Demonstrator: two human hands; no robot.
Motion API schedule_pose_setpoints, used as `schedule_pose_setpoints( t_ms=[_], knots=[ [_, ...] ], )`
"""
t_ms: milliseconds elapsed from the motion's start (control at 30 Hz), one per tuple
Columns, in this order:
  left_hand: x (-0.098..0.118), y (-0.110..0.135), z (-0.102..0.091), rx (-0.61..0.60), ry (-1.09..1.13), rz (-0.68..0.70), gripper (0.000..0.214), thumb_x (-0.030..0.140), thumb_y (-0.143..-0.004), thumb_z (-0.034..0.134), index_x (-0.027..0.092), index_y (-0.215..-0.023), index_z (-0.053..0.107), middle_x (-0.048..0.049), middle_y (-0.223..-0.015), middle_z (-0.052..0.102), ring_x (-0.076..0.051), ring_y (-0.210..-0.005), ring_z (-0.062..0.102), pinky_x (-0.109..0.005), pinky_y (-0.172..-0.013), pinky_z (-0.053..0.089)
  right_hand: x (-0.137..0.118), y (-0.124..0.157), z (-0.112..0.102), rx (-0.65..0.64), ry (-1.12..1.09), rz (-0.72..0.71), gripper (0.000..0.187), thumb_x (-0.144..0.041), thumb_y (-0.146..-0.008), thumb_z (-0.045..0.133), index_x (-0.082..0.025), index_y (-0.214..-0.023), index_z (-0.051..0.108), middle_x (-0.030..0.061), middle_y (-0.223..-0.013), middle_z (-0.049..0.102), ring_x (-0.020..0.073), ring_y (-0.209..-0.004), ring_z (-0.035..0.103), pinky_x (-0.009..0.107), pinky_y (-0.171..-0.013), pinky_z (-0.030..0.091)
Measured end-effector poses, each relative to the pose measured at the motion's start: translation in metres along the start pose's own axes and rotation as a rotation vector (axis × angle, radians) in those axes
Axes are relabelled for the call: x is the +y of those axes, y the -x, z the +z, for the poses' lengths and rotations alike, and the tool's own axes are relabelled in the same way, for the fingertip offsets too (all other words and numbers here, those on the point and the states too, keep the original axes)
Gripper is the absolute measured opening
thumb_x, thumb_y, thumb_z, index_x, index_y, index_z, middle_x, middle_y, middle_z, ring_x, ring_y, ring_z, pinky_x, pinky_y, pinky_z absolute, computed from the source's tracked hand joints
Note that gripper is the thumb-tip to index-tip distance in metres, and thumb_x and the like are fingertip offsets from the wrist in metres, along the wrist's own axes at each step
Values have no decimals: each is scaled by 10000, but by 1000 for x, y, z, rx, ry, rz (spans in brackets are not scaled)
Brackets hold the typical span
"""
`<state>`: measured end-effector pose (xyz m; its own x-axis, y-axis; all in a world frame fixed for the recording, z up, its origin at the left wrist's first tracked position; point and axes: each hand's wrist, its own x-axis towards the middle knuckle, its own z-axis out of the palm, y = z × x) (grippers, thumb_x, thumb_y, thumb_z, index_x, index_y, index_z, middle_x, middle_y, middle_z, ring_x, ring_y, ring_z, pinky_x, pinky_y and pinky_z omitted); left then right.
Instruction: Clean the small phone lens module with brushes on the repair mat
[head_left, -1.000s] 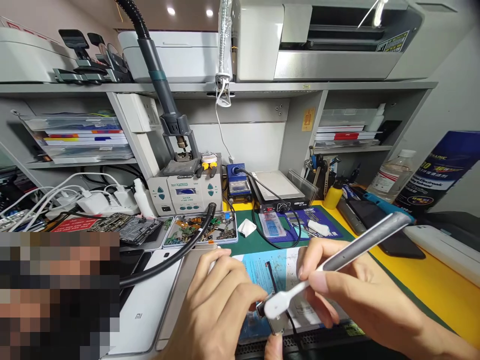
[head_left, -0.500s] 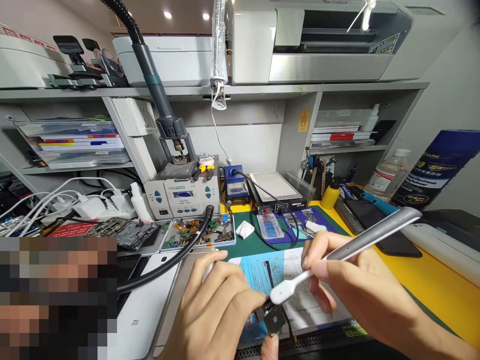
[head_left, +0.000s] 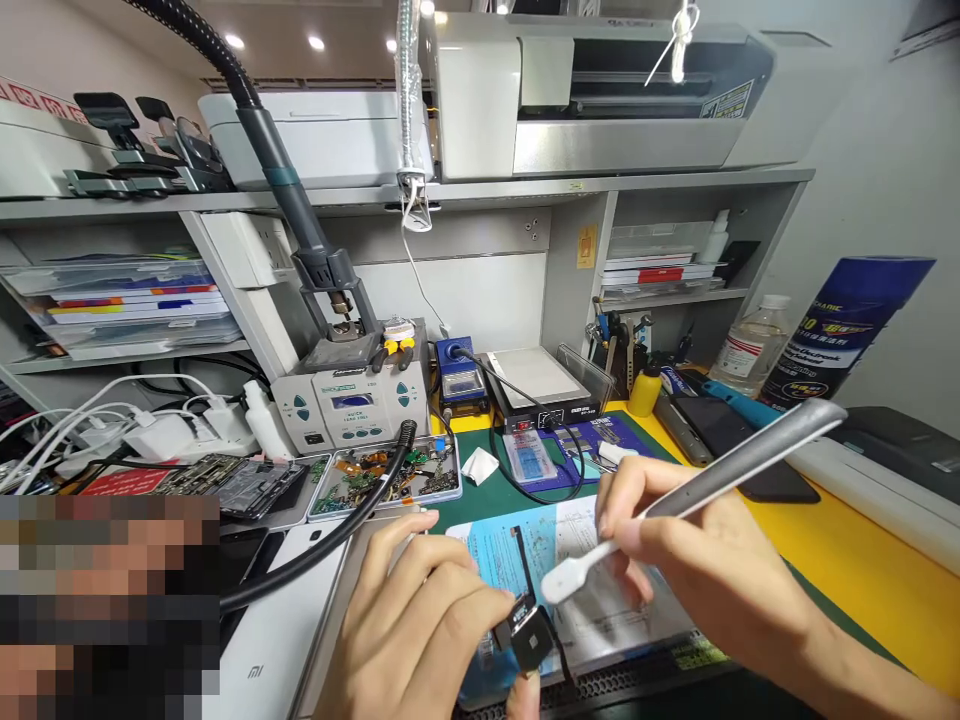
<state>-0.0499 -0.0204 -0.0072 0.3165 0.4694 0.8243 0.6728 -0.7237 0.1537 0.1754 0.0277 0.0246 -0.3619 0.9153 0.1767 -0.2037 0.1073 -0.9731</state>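
My left hand (head_left: 420, 615) pinches a small black camera module (head_left: 532, 642) between thumb and fingers, low in the middle of the view. A thin dark ribbon cable (head_left: 523, 560) stretches upward near the module, and another dark strip hangs at its right. My right hand (head_left: 712, 575) grips a cleaning stick (head_left: 739, 462) with a thick grey handle and a narrow white neck. Its white paddle-shaped tip lies just above and right of the module, with a small gap visible. Under both hands is a blue-and-white printed sheet (head_left: 600, 600) in a glossy cover.
A tray of small circuit parts (head_left: 319, 505) stands left of centre, crossed by a black hose (head_left: 330, 540). Behind it is a soldering station (head_left: 349, 400). A flat heating plate (head_left: 532, 378) sits at the back. Bottles and a blue spray can (head_left: 847, 330) stand at right.
The white tip has come away from the module, where it was touching or overlapping its upper edge. The whole view has shifted slightly; my left hand keeps its pinch.
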Motion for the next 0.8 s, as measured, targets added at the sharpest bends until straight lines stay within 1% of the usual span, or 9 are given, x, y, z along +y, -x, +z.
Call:
schedule_pose_setpoints(
  t_ms=[133, 233, 300, 367, 433, 533, 600, 700, 800],
  knots=[
    [-4, -1, -5, -33, -23, 41, 290, 79, -687, 701, 164, -958, 642, -18, -786, 650, -197, -814, 597, -493, -969, 462, -13, -5, -5, 97, -145, -53, 189, -247, -766, 683, -173, -598, 639, 5, -609, 518, 129, -522, 450, 240, -442, 360],
    [-4, -2, -6, 0, -28, 53, 321, 62, -680, 714, 139, -985, 645, -42, -830, 639, -202, -842, 589, -492, -947, 481, -21, -7, -11, 35, -215, 8, 287, -315, -844, 650, -177, -597, 600, 10, -625, 493, 139, -547, 428, 253, -468, 366],
    [-3, -4, -4, 67, -21, 28, 288, 47, -692, 704, 131, -962, 649, -48, -829, 622, -203, -854, 572, -499, -935, 482, -23, -8, -13, -54, -202, 48, 314, -317, -879, 625, -180, -606, 555, 13, -635, 501, 158, -593, 487, 279, -558, 423],
    [-1, -5, -1, 139, -14, 1, 248, 42, -713, 687, 129, -943, 650, -49, -819, 612, -203, -858, 560, -505, -929, 477, -22, -8, -14, -152, -170, 98, 325, -318, -897, 619, -184, -621, 513, 5, -635, 504, 164, -619, 523, 309, -661, 465],
    [1, -6, 2, 189, -20, -3, 222, 40, -729, 675, 130, -931, 658, -45, -797, 610, -203, -842, 561, -500, -914, 480, -21, -8, -11, -236, -126, 199, 309, -354, -904, 630, -182, -671, 525, -40, -584, 441, 122, -535, 435, 293, -628, 468],
    [2, -7, 6, 249, -57, 3, 178, 60, -747, 667, 135, -908, 680, -39, -760, 615, -213, -817, 575, -493, -882, 497, -21, -6, -3, -311, 25, 354, 256, -426, -895, 647, -174, -864, 612, -104, -506, 327, 80, -445, 249, 205, -448, 335],
    [2, -6, 8, 265, -77, 0, 164, 75, -755, 665, 142, -902, 692, -36, -751, 621, -217, -815, 582, -489, -875, 506, -20, -5, 2, -369, 169, 394, 225, -389, -889, 654, -174, -953, 629, -101, -513, 363, 73, -438, 262, 192, -415, 241],
    [2, -4, 7, 236, -68, 4, 195, 67, -745, 679, 141, -925, 690, -37, -773, 625, -214, -825, 585, -488, -890, 506, -17, -3, 7, -451, 278, 370, 130, -286, -871, 661, -170, -841, 609, -84, -552, 392, 70, -484, 288, 212, -439, 203],
    [-1, -3, 3, 154, -66, 32, 255, 42, -728, 698, 130, -966, 673, -47, -817, 627, -207, -853, 581, -492, -917, 504, -12, -2, 7, -455, 305, 312, 160, -246, -870, 636, -168, -750, 563, -66, -594, 408, 85, -556, 312, 226, -485, 225]
  ],
)
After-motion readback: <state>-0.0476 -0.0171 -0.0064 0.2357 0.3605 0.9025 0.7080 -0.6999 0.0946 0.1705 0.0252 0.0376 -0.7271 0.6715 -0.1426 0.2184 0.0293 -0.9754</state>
